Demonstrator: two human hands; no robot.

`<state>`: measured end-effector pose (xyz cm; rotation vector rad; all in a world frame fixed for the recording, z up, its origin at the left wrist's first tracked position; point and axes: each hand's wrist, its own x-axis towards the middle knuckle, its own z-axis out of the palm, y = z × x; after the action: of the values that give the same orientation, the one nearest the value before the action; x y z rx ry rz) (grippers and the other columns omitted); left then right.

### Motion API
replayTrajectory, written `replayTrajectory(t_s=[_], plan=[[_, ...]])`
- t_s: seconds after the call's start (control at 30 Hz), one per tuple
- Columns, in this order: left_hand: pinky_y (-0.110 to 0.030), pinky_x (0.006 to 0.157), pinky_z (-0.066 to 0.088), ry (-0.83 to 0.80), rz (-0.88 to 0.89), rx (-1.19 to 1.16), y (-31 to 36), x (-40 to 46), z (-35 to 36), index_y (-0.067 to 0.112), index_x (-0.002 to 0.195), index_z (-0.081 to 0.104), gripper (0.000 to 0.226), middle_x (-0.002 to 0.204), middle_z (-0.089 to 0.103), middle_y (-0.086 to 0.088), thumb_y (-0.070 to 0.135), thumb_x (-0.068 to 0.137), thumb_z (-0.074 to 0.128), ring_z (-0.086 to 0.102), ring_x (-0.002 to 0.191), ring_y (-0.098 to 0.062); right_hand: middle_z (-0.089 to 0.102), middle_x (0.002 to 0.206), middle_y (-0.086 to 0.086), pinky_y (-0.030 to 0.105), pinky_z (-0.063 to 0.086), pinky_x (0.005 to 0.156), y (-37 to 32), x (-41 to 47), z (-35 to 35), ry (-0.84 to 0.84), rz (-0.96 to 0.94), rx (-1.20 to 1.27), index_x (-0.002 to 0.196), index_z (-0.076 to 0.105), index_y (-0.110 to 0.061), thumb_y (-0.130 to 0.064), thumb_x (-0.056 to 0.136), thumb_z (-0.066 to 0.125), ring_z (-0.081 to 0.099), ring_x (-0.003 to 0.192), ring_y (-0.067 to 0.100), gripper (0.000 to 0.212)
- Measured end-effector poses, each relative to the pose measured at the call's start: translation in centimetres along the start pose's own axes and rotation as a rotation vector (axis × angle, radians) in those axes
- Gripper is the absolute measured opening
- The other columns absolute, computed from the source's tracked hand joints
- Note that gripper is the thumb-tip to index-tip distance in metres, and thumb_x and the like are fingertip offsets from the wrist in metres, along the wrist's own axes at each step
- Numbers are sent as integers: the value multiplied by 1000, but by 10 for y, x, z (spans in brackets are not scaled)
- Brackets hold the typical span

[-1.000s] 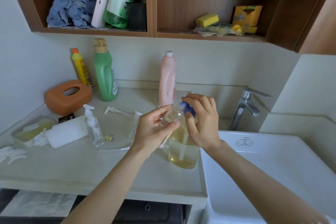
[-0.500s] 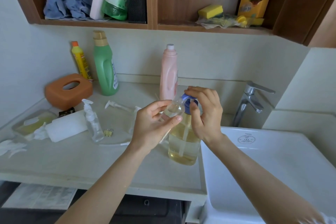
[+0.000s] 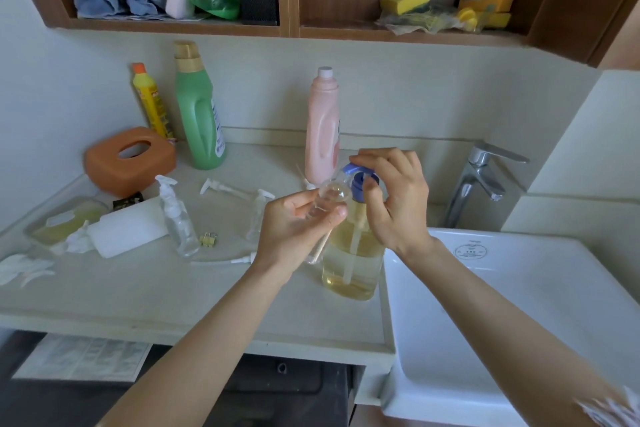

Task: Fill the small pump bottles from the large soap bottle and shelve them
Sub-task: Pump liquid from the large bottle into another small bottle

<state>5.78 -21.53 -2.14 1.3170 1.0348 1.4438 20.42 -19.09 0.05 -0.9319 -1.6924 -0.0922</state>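
Note:
The large soap bottle (image 3: 351, 263) stands by the sink edge, clear with yellow liquid and a blue pump head (image 3: 358, 180). My right hand (image 3: 394, 198) curls over that pump head from above. My left hand (image 3: 294, 229) grips a small clear bottle (image 3: 327, 199), tilted with its open mouth up against the blue spout. Another small pump bottle (image 3: 176, 215) stands upright with its pump on, left of centre. A third small bottle (image 3: 258, 215) stands partly hidden behind my left hand. Loose white pumps lie on the counter (image 3: 221, 188).
A pink bottle (image 3: 323, 128), a green bottle (image 3: 199, 107) and a yellow bottle (image 3: 149, 100) stand at the wall. An orange tissue box (image 3: 130, 159), white roll (image 3: 128, 229) and binder clip (image 3: 209, 239) lie left. The sink (image 3: 512, 305) and tap (image 3: 479, 177) are right; wooden shelves (image 3: 346, 32) hang above.
My hands keep their hold on the small bottle and the pump head, the small bottle's mouth now turned more towards me. The view has tilted slightly downward.

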Motion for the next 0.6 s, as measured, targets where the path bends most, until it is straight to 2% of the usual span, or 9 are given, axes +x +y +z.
replayTrajectory(t_s=[0.13, 0.23, 0.3, 0.4, 0.5, 0.6], plan=[[-18, 68, 51, -15, 10, -12, 7, 2, 2, 18, 93, 74, 18, 84, 75, 4, 6, 79, 75, 68, 79, -8, 68, 99, 1, 12, 35, 84, 0, 10, -8, -42, 4, 11, 95, 73, -8, -16, 83, 39, 57, 88, 24, 36], [-26, 63, 51, -10, 13, -13, 8, 2, 4, 19, 94, 72, 18, 81, 72, 5, 7, 80, 75, 64, 70, -15, 68, 105, 6, 17, 39, 90, 2, 8, -8, -40, -14, 30, 97, 72, -4, -16, 84, 40, 59, 98, 25, 36], [-33, 64, 51, -3, 19, -11, 9, 1, 5, 20, 95, 70, 22, 83, 71, 5, 9, 77, 79, 63, 71, -22, 67, 109, 8, 19, 40, 95, 5, 5, -6, -36, -19, 70, 99, 70, -2, -15, 86, 41, 59, 106, 23, 34], [-29, 67, 54, 16, 52, 3, 8, 2, 6, 21, 93, 69, 27, 81, 71, 5, 17, 69, 81, 65, 76, -19, 65, 112, 11, 22, 38, 99, 9, 0, 2, -10, -35, 144, 102, 66, 3, -12, 85, 41, 55, 113, 21, 34], [-20, 65, 52, 25, 61, 17, 4, 3, 6, 21, 89, 69, 27, 77, 71, 7, 5, 72, 82, 64, 73, -8, 66, 107, 14, 25, 41, 96, 12, -5, 12, 37, -58, 153, 98, 67, 5, -8, 78, 41, 56, 109, 24, 34], [-24, 64, 53, 33, 4, 51, -1, 4, 6, 24, 87, 69, 26, 79, 72, 6, 11, 67, 82, 65, 73, -12, 69, 98, 10, 40, 48, 85, 17, -7, 16, 74, -30, 104, 89, 70, 1, -10, 76, 42, 61, 99, 25, 32]])
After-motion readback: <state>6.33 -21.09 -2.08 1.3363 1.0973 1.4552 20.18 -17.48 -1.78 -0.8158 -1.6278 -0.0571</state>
